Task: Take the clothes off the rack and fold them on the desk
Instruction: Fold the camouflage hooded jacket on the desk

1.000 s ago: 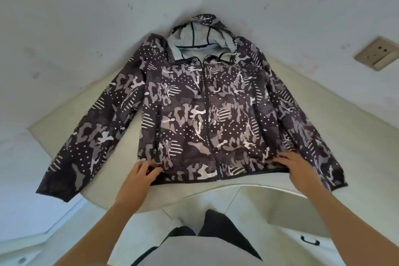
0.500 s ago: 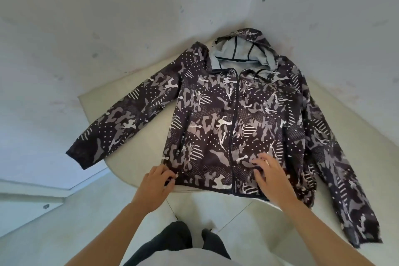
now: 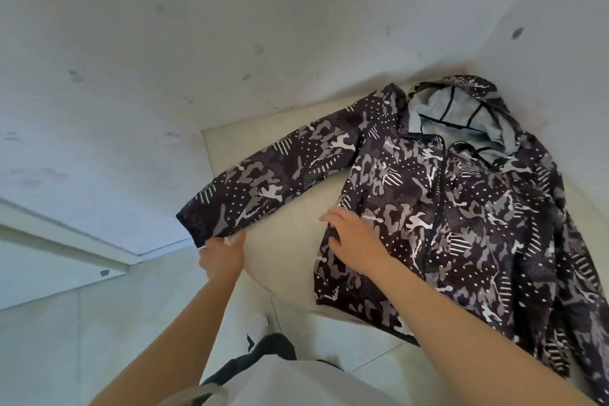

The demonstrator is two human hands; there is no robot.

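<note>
Camo jacket [image 3: 461, 208] lies front up on desk [image 3: 290, 224]. Left hand [image 3: 219, 257] pinches the sleeve cuff [image 3: 197, 224]. Right hand [image 3: 352, 241], fingers released, presses flat on its near-left front.

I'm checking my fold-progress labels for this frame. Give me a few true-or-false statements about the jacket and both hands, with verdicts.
1. The jacket lies front up on the desk, zipped. True.
2. The right hand hangs clear of the jacket. False: it lies flat on the jacket's body, fingers straight.
3. The left hand holds a sleeve cuff. True.
4. That sleeve is folded over the jacket's front. False: it stretches out sideways over the desk.
</note>
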